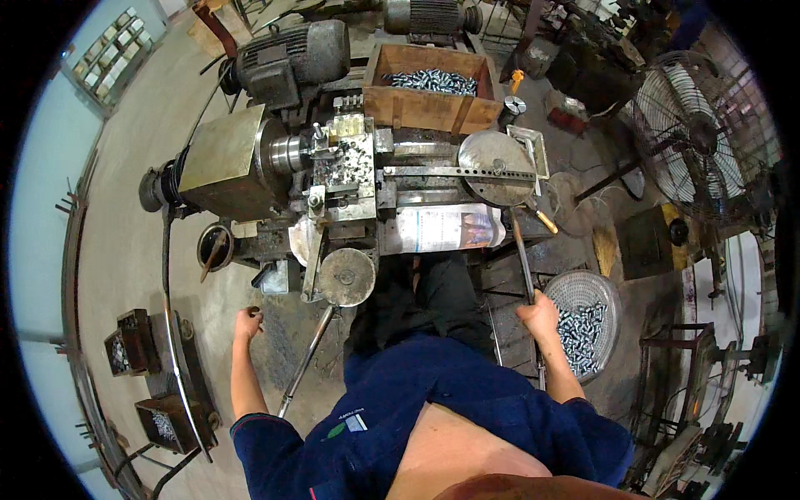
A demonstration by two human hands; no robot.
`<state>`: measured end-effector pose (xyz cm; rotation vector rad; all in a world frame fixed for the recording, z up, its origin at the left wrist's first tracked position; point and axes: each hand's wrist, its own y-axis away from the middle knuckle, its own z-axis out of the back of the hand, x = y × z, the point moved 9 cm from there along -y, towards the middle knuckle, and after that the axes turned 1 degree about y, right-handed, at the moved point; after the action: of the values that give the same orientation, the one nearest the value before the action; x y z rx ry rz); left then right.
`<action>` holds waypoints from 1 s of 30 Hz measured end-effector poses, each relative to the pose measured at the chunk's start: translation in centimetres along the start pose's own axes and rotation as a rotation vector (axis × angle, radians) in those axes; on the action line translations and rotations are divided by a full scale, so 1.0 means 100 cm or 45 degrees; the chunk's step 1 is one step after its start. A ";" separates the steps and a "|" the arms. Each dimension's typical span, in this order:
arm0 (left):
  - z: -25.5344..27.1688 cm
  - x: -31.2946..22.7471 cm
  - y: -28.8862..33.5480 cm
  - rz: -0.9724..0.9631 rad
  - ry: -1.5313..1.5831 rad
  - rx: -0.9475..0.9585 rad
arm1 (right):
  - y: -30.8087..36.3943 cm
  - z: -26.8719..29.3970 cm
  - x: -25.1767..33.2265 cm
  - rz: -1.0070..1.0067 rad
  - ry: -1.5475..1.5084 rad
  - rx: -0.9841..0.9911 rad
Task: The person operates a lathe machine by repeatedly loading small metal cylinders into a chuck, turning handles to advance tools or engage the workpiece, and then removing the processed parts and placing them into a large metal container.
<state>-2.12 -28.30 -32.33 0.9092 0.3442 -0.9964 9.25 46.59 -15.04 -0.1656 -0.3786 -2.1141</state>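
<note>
My right hand (540,317) is wrapped round a long metal lever (523,254) at the right front of the lathe-like machine (346,162). My left hand (248,322) hangs at the left, apart from the machine, its fingers curled; whatever may be inside them is hidden. Between that hand and my body, a second metal bar (307,358) slants up toward a round plate (348,277). The machine's chuck (285,154) faces a block-shaped carriage speckled with dark chips. A printed sheet (448,227) covers the front of the bed.
A wooden box (408,110) of small metal parts stands behind the bed. More parts fill a round perforated basket (615,321) beside my right hand. Dark bins (133,354) lie at the left; a large fan (696,137) stands at the right. Behind the chuck sits an electric motor (292,62).
</note>
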 end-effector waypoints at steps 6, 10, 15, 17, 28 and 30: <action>0.008 -0.009 0.007 0.023 0.018 0.019 | -0.044 0.001 -0.053 0.004 0.286 0.012; 0.020 -0.009 -0.009 0.017 -0.013 -0.032 | -0.096 0.045 -0.096 -0.176 0.532 -0.079; 0.040 -0.046 -0.034 -0.249 -0.495 -0.362 | -0.197 0.092 -0.107 -0.504 0.553 -0.057; 0.041 -0.070 -0.042 -0.303 -0.585 -0.451 | -0.223 0.095 -0.107 -0.552 0.616 -0.250; -0.020 -0.060 -0.042 0.049 -0.673 -0.706 | -0.128 0.053 0.009 0.185 0.260 -0.723; -0.046 -0.043 -0.053 0.017 -0.622 -0.785 | -0.121 0.046 0.018 0.183 0.187 -0.611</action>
<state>-8.16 -23.43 -35.05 0.1004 0.2069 -0.9831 -2.08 52.75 -12.63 -0.3030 0.2271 -2.0257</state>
